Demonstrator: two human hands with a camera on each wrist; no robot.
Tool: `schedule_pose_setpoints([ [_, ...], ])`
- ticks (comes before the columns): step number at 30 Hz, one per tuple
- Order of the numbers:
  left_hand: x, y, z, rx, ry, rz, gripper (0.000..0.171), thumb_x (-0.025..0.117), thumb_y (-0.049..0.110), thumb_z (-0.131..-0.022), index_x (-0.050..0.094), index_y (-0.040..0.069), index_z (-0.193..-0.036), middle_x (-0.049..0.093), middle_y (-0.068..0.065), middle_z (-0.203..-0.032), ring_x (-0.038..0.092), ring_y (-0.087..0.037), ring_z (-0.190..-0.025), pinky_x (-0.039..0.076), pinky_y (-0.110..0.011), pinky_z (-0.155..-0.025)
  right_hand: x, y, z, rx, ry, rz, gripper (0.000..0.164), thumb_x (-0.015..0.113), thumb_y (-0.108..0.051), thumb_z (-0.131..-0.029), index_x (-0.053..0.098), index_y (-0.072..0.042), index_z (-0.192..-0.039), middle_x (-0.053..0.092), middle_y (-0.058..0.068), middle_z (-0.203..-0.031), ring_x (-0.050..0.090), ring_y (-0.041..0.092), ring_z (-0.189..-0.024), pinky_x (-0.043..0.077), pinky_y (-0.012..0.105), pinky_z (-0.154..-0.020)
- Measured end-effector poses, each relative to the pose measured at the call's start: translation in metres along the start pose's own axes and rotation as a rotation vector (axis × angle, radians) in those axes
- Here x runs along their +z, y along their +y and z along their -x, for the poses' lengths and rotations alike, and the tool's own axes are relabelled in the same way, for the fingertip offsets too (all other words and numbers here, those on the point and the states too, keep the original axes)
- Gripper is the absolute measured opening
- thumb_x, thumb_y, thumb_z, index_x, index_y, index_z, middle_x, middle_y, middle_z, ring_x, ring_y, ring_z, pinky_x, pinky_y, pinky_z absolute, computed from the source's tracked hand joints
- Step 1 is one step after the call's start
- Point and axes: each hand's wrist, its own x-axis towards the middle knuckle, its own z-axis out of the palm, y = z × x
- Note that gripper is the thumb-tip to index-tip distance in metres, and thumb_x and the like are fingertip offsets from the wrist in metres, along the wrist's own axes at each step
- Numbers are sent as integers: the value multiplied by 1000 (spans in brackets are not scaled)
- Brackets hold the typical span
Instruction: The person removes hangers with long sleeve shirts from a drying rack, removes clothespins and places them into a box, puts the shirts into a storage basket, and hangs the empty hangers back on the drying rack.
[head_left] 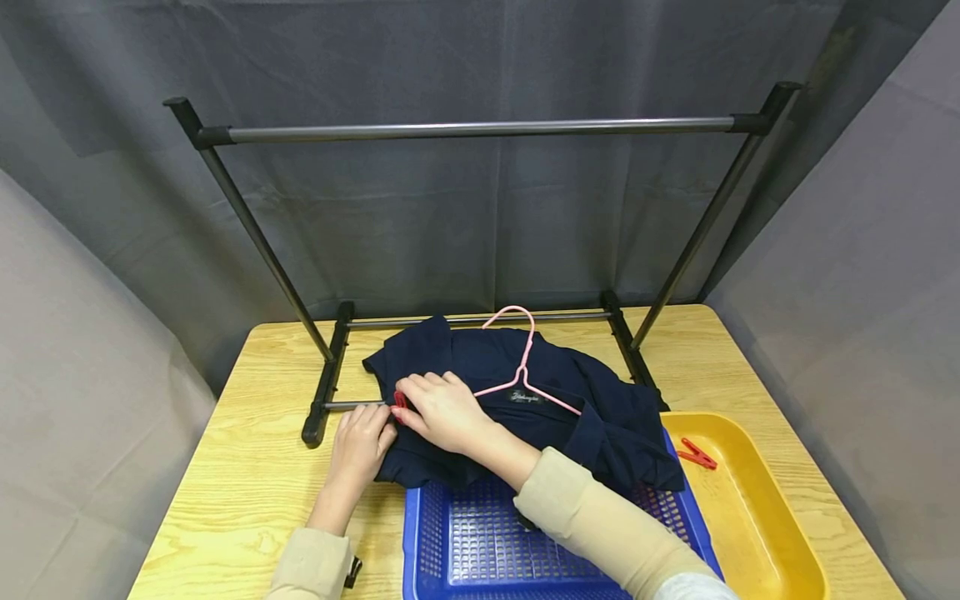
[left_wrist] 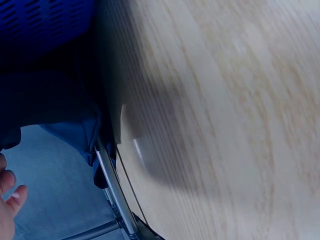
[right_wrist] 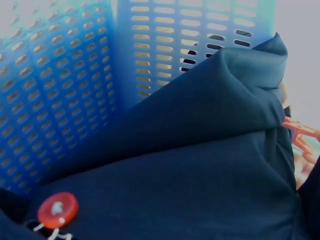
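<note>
A navy shirt (head_left: 480, 358) lies over the back of a blue basket, its collar label around the neck of a pink hanger (head_left: 524, 357). My right hand (head_left: 446, 408) pinches a red clothespin (head_left: 400, 402) at the shirt's left part. In the right wrist view the clothespin (right_wrist: 299, 129) has its jaws at the folded cloth. Just left of it, my left hand (head_left: 360, 442) grips the shirt's edge with bent fingers. Only a few fingertips of the left hand (left_wrist: 12, 197) show in the left wrist view.
Behind the shirt stands a metal rack with a top bar (head_left: 480, 130). The blue basket (head_left: 427, 542) is in front, beside a yellow tray (head_left: 780, 517) holding another red clothespin (head_left: 697, 454). A red disc (right_wrist: 57, 210) shows low in the right wrist view.
</note>
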Motion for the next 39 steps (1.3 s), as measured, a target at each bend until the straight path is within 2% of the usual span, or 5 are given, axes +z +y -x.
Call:
schedule_pose_setpoints([
  [11, -2, 0, 2, -13, -20, 3, 13, 50, 21, -81, 55, 8, -83, 53, -6, -74, 52, -27, -72, 40, -41, -65, 4, -1, 1, -21, 65, -16, 20, 53, -37, -91, 58, -19, -100, 58, -8, -91, 55, 11, -81, 38, 28, -68],
  [25, -1, 0, 1, -11, -9, 14, 13, 50, 21, -82, 54, 8, -83, 53, -6, -75, 52, -27, -72, 40, -41, -65, 11, 1, 5, -57, 190, -73, 18, 56, -30, -90, 61, -17, -101, 61, -7, -96, 56, 11, -82, 38, 27, -66],
  [39, -1, 1, 0, -12, -13, 13, 13, 50, 21, -81, 53, 9, -82, 51, -6, -73, 50, -27, -71, 39, -41, -65, 11, 3, 6, -79, 277, -64, 19, 54, -31, -90, 62, -16, -101, 62, -7, -97, 56, 9, -81, 38, 25, -67],
])
